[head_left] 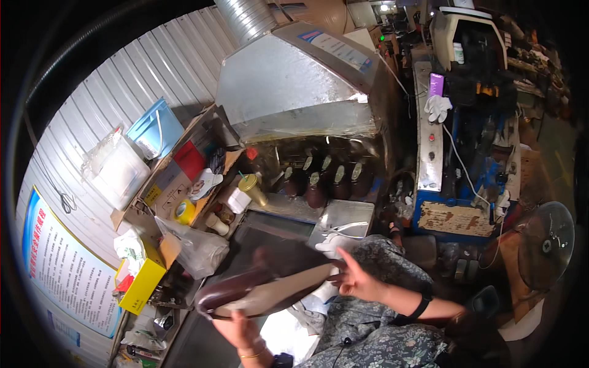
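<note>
A dark brown leather shoe upper (245, 281) is held up in front of me, lying sideways with its pale underside (279, 291) facing me. At its rounded left end, my left hand (238, 336) grips the lower edge with the thumb on the pale side. My right hand (359, 279) holds the other end, with one finger stretched upward. Part of its grip is hidden behind the upper. Under the hood ahead stand several dark brown lasted shoes (315, 192), with pale tops.
Below the metal hood (294, 86) runs a dark worktop (270, 230). Metal pliers (346, 229) and a gold cup with a straw (253, 189) are near its far end. A cluttered shelf and yellow box (142, 279) stand left; a blue-framed machine (423, 214) and round fan (546, 245) stand right.
</note>
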### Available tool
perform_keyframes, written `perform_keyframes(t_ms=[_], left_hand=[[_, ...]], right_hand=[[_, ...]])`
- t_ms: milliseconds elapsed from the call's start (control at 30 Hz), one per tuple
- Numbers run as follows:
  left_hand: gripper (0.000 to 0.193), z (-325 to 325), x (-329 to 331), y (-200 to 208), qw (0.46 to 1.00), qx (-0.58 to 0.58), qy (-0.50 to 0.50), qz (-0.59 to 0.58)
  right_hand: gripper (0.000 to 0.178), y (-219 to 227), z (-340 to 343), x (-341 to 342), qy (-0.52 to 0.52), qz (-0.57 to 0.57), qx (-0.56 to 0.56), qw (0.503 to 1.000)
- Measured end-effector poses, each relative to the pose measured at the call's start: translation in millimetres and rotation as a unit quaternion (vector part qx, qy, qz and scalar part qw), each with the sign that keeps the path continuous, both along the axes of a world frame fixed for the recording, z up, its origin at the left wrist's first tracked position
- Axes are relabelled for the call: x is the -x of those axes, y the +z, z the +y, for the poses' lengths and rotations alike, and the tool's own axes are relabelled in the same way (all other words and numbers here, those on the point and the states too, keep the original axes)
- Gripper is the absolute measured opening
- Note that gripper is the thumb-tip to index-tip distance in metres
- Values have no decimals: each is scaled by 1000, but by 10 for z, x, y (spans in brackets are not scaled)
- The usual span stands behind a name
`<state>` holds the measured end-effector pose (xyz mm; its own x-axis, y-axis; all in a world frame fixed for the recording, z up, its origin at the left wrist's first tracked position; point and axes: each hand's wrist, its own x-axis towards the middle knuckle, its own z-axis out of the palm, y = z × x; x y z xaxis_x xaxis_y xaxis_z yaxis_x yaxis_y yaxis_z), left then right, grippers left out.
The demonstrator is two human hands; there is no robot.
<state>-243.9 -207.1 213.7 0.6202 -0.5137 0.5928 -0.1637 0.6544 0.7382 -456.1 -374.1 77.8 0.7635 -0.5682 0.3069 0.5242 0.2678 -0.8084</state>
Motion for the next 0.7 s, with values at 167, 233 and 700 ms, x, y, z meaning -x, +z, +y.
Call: perform_keyframes(t_ms=[167, 233, 700], left_hand=[[77, -195, 580, -277, 953, -158, -236, 106], [87, -250, 499, -242, 863, -321, -369, -127], [80, -1470, 1145, -796, 877, -268, -149, -369]], right_hand=[[71, 569, -461, 745, -278, -96, -75, 953], [65, 584, -605, 1172, -290, -49, -55, 954], [49, 726, -482, 742, -302, 341, 465, 759]])
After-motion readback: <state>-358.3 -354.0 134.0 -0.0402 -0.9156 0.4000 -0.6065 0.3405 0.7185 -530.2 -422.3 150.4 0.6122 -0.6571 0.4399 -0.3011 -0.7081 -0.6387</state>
